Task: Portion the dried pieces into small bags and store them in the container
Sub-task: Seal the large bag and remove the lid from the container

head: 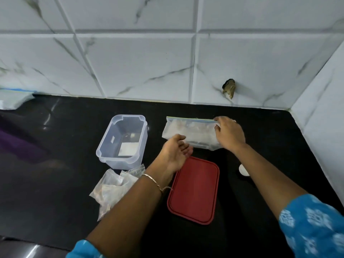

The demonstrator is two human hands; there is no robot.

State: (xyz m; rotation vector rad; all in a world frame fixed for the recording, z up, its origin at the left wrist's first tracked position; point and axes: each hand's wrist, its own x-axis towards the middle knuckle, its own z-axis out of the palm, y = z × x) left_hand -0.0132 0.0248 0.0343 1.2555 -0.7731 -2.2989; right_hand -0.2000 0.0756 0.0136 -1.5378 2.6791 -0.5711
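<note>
With my right hand [229, 134] pinching the zip end of the big bag [189, 132] on the desk [55, 183] and my left hand [176, 152] loose-fingered beside it, I risk spilling pieces short of the container [122, 140].

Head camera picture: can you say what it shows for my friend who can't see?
A right hand grips a big zip bag on a black counter; the left hand hovers open, near a clear container and red lid.
</note>
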